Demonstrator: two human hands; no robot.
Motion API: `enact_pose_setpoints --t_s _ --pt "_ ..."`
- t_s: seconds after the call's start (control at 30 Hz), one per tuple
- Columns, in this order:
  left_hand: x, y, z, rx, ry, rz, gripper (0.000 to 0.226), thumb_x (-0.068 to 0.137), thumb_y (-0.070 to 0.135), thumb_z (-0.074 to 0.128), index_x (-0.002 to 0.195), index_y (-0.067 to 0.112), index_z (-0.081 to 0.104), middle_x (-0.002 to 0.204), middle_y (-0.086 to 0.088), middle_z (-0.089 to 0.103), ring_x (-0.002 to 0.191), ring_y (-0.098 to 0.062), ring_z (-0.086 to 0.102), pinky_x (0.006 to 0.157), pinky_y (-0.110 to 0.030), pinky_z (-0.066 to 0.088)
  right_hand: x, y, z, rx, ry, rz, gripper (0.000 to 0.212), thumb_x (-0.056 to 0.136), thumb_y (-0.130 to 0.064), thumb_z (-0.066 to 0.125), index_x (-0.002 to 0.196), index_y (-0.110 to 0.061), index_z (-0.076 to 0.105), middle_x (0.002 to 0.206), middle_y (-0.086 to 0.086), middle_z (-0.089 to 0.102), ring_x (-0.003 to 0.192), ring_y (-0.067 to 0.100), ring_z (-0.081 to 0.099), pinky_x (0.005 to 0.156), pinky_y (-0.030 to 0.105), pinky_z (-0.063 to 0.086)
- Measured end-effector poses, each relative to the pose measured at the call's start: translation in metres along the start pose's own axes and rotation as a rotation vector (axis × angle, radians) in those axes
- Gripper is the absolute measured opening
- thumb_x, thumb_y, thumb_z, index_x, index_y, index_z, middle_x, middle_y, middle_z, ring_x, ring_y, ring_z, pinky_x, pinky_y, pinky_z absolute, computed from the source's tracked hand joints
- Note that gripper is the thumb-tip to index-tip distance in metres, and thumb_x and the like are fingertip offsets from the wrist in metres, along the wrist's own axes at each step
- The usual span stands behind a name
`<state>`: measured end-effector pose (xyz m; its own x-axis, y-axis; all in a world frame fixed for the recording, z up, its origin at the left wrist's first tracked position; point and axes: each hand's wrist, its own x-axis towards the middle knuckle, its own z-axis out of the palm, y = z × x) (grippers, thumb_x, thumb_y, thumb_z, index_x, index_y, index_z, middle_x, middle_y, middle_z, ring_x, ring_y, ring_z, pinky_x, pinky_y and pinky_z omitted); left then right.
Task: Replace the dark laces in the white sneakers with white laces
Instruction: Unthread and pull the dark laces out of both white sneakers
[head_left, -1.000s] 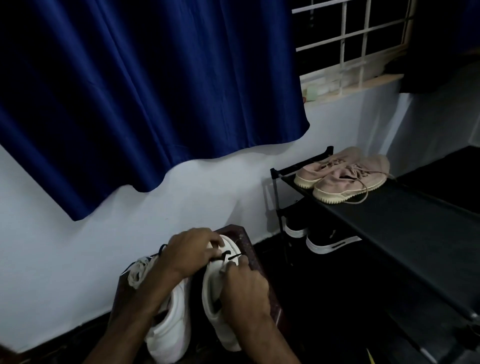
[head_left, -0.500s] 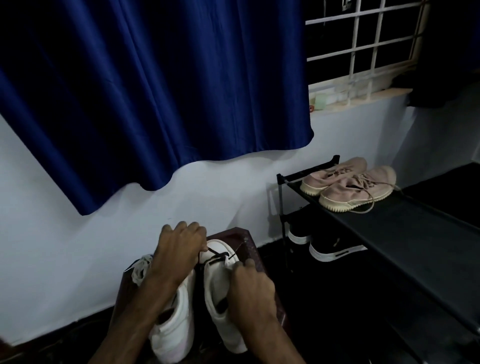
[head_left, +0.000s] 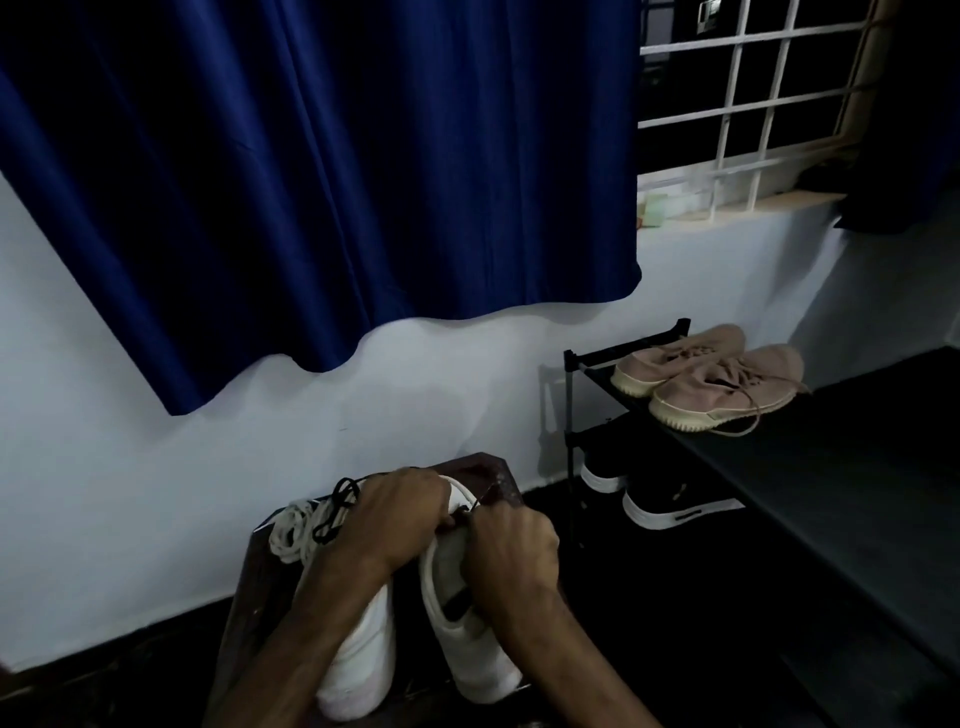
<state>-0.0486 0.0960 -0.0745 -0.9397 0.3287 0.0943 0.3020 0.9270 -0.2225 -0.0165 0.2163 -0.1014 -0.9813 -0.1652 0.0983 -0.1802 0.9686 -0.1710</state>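
Note:
Two white sneakers stand side by side on a small dark wooden stool (head_left: 244, 597), toes pointing away from me. My left hand (head_left: 395, 514) lies over the front of the right sneaker (head_left: 457, 639), fingers curled at the dark lace (head_left: 480, 501) near its toe. My right hand (head_left: 511, 551) grips the same shoe's lacing area and pinches that lace. The left sneaker (head_left: 358, 660) is partly hidden under my left forearm. A bundle of white laces (head_left: 291, 530) with a loose dark lace (head_left: 335, 506) on it lies at the stool's far left.
A black shoe rack (head_left: 831, 483) stands to the right, with a beige pair of sneakers (head_left: 722, 384) on top and dark shoes (head_left: 670, 504) below. A blue curtain (head_left: 322, 182) hangs over the white wall. A barred window (head_left: 753, 104) is at the upper right.
The view has tilted up slightly. My left hand has slid right over the right sneaker's toe, and both hands now meet at the dark lace there.

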Motion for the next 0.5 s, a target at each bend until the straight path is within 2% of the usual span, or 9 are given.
enact_pose_setpoints --t_s 0.13,0.27,0.37,0.43,0.5 --pt "-0.021 -0.020 -0.015 -0.075 -0.015 0.004 0.016 0.095 0.038 0.051 0.102 0.026 0.060 0.113 0.008 0.060 0.109 -0.014 0.055 0.085 -0.030 0.041 0.005 0.003 0.003 -0.001 0.021 0.064 0.030 0.098 -0.009 0.039 0.111 -0.014 0.065 0.112 0.005 0.067 0.103 0.025 0.065 0.070 0.029 0.045" --pt "-0.049 -0.047 -0.037 -0.244 0.076 -0.180 0.019 0.092 0.046 0.055 0.089 0.028 0.060 0.094 0.013 0.060 0.092 -0.009 0.058 0.073 -0.030 0.039 0.001 0.001 0.005 -0.037 0.037 0.038 0.032 0.099 -0.012 0.036 0.110 -0.018 0.066 0.109 0.004 0.068 0.100 0.025 0.067 0.064 0.029 0.037" --pt "-0.067 -0.050 -0.035 -0.286 -0.020 -0.304 0.028 0.088 0.057 0.057 0.093 0.029 0.061 0.095 0.012 0.066 0.093 -0.012 0.062 0.076 -0.029 0.044 -0.002 0.006 0.001 -0.042 0.029 0.076 0.031 0.101 -0.019 0.036 0.108 -0.017 0.066 0.109 0.003 0.068 0.100 0.025 0.067 0.066 0.029 0.040" --pt "-0.076 -0.040 -0.026 -0.254 -0.083 -0.340 0.035 0.089 0.059 0.053 0.097 0.026 0.061 0.100 0.007 0.067 0.099 -0.015 0.063 0.081 -0.029 0.045 -0.003 0.006 -0.002 -0.052 0.029 0.084 0.029 0.099 -0.019 0.037 0.111 -0.017 0.064 0.114 0.005 0.066 0.104 0.025 0.065 0.071 0.030 0.043" --pt "-0.081 -0.026 -0.019 -0.237 -0.015 -0.384 0.035 0.093 0.057 0.047 0.098 0.025 0.061 0.104 0.003 0.069 0.104 -0.016 0.063 0.081 -0.030 0.044 -0.001 0.005 -0.004 -0.048 0.090 0.054 0.027 0.098 -0.021 0.040 0.121 -0.016 0.054 0.124 0.008 0.056 0.112 0.028 0.057 0.073 0.032 0.046"
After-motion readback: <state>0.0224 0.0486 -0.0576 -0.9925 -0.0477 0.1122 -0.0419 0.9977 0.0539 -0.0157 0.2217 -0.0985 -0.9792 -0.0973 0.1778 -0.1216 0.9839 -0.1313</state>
